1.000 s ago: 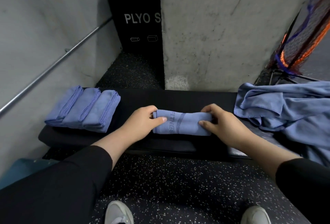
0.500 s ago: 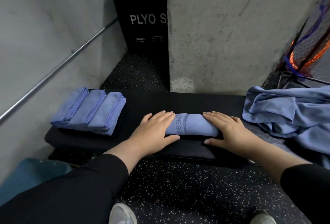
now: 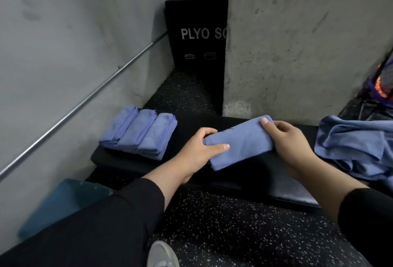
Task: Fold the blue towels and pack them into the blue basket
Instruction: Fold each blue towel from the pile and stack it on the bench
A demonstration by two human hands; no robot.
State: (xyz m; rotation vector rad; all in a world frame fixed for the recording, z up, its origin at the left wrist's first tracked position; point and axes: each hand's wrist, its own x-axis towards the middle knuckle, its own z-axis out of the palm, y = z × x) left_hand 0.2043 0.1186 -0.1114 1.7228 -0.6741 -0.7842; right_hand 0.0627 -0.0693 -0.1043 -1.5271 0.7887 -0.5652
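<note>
A folded blue towel (image 3: pixel 240 143) is held slightly above the black bench (image 3: pixel 265 183), tilted with its right end higher. My left hand (image 3: pixel 197 151) grips its left end, thumb on top. My right hand (image 3: pixel 289 139) grips its right end, fingers curled over the edge. Three folded blue towels (image 3: pixel 140 134) lie side by side on the bench's left end. A loose heap of unfolded blue towels (image 3: pixel 357 145) covers the bench's right end. The blue basket (image 3: pixel 61 200) stands on the floor at lower left, partly hidden by my left sleeve.
A concrete pillar (image 3: pixel 297 43) rises right behind the bench. A black plyo box (image 3: pixel 197 32) stands in the back corner. A metal rail (image 3: pixel 85 100) runs along the left wall. Speckled rubber floor (image 3: pixel 244 230) lies below, with my shoe (image 3: pixel 161 256) at the bottom edge.
Both hands went from pressing flat on the folded towel to gripping its ends. The towel has come up off the bench, turned over and tilted.
</note>
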